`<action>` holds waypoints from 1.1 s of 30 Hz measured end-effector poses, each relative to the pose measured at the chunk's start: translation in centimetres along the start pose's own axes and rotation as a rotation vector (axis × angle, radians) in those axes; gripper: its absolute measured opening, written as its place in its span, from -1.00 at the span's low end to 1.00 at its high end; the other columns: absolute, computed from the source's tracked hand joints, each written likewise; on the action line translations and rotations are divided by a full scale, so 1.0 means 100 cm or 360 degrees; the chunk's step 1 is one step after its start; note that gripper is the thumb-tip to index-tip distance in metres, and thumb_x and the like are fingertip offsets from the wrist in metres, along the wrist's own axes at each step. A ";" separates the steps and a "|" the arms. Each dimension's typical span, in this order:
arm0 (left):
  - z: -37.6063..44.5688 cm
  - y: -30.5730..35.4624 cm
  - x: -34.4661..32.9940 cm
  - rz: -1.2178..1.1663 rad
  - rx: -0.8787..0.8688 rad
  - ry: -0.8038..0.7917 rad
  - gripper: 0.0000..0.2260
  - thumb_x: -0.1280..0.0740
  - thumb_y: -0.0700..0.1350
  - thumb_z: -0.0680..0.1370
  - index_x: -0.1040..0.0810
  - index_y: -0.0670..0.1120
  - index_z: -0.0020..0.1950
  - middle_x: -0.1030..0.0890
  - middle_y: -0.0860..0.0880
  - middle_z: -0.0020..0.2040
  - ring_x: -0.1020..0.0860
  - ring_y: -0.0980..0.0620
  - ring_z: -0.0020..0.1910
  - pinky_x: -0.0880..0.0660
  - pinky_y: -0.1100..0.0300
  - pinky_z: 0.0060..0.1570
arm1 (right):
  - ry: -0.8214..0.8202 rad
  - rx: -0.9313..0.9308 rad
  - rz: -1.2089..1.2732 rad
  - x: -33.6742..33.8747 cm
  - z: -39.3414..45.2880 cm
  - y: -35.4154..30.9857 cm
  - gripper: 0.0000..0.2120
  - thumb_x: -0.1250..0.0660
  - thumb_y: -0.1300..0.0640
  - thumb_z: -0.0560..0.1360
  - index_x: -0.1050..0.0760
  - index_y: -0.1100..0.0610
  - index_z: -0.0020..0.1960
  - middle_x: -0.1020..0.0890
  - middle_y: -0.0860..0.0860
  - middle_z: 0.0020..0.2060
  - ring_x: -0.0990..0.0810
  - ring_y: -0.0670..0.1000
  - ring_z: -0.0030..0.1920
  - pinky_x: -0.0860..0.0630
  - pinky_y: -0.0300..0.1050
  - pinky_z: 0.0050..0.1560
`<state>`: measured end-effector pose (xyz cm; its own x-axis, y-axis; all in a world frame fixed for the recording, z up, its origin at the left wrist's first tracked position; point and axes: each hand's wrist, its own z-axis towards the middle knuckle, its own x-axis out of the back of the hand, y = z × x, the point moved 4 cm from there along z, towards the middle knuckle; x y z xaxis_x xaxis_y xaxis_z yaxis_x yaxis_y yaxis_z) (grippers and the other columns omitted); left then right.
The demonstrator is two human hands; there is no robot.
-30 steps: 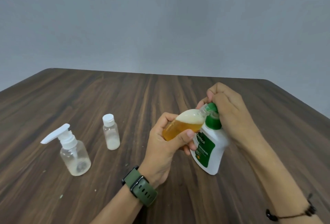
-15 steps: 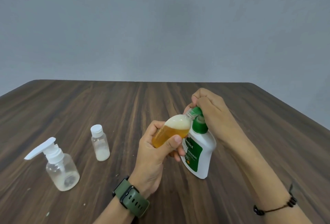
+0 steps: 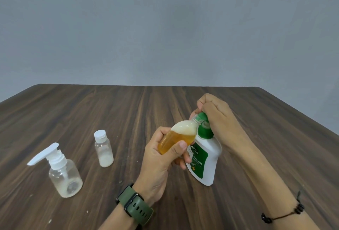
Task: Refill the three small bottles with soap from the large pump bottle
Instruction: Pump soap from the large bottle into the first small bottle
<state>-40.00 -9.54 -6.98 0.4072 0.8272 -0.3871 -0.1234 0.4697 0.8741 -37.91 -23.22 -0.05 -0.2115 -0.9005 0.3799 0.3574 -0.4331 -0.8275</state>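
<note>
Left hand point(image 3: 161, 158): its thumb and fingers are wrapped round a small clear bottle point(image 3: 177, 139). It holds the bottle up, tipped over, with the neck pointing at the green spout.
Right hand point(image 3: 218, 119): curled into a fist on top of the big bottle, over the green pump point(image 3: 204, 128).
Small clear bottle: it has orange soap in the low part and white foam on top. Its open mouth is right at the pump's spout.
Big pump bottle point(image 3: 205, 161): white, with a green label. It leans over on the table, just behind the left hand's fingers.
Writing: the label says "Dettol" and "ORIGINAL". The smaller words are too tiny to read.
Capped bottle point(image 3: 103, 149): small and clear, with a white cap. It stands up straight, well to the left of the hands, with a bit of white stuff at the bottom.
Little pump bottle point(image 3: 63, 172): round and clear, with a white pump top. It stands near the left edge and looks almost empty.
Wrists: a green watch point(image 3: 134, 206) is on the left one, and a thin black string band point(image 3: 283, 215) is on the right one.
Table point(image 3: 91, 112): dark brown wood with long stripes and a few tiny pale specks.
Room: a plain grey wall point(image 3: 165, 27) is behind the table.
</note>
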 end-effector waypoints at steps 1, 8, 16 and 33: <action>0.000 -0.001 0.000 0.0021 0.0006 0.0013 -0.62 -0.56 0.06 0.19 -0.55 0.01 -0.08 -0.66 -0.16 -0.10 -0.58 0.02 -0.37 -0.50 0.25 -0.44 | 0.0005 0.0002 -0.0008 0.000 0.000 0.001 -0.81 -0.05 0.07 0.43 -0.31 0.01 -0.34 -0.55 0.31 -0.19 -0.46 0.12 -0.25 -0.41 0.01 -0.20; 0.001 -0.002 0.004 0.0166 -0.0017 0.0081 -0.75 -0.46 0.01 0.26 -0.58 0.05 -0.09 -0.66 -0.05 -0.13 -0.58 0.05 -0.29 -0.52 0.24 -0.38 | 0.0001 -0.0018 -0.0030 0.001 -0.001 0.001 -0.81 -0.05 0.07 0.43 -0.31 0.01 -0.34 -0.54 0.31 -0.19 -0.47 0.13 -0.24 -0.40 0.01 -0.20; 0.002 0.004 0.004 0.0249 -0.0119 0.0103 -0.64 -0.46 0.02 0.24 -0.54 -0.09 -0.03 -0.64 0.05 -0.19 -0.57 0.08 -0.30 -0.51 0.27 -0.38 | -0.0006 0.0017 -0.0043 0.003 0.002 0.000 -0.80 -0.05 0.07 0.42 -0.31 -0.02 -0.36 -0.53 0.28 -0.23 -0.48 0.22 -0.23 -0.40 0.03 -0.19; 0.001 0.006 0.012 0.0514 -0.0101 0.0029 -0.67 -0.47 0.04 0.38 -0.50 -0.06 0.03 -0.67 0.00 -0.14 -0.63 0.05 -0.14 -0.55 0.24 -0.13 | -0.0301 0.0001 -0.0707 0.014 0.007 -0.044 -0.81 -0.14 0.22 0.52 -0.50 0.20 -0.17 -0.60 -0.02 -0.25 -0.55 0.05 -0.18 -0.43 -0.16 -0.21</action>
<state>-39.51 -8.29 -6.85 0.3216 0.9417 -0.0989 -0.3000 0.2004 0.9327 -39.12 -22.62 4.38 -0.1747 -0.6198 0.7650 0.2705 -0.7773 -0.5680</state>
